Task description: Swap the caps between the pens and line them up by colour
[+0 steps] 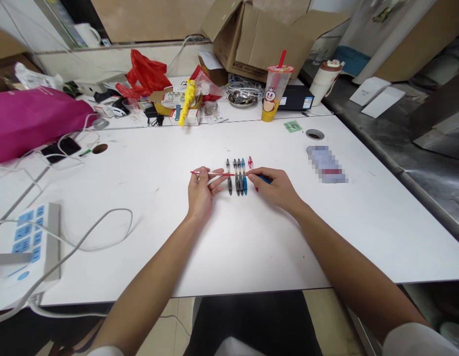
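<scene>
Pinched between the thumb and fingers of my left hand is a thin red pen refill, lying nearly level and pointing right. My right hand is closed on a blue pen, its tip end close to the refill's right end; whether they touch I cannot tell. Between and below the hands lie several pens in an upright row: a grey pen at the left, more grey pens beside it, and a light-blue pen. A red pen at the right is partly hidden by my right hand.
A drink cup with a red straw stands at the back, near a cardboard box and a metal bowl. A pixelated flat object lies right. At left are a power strip, loose cables and a magenta bag.
</scene>
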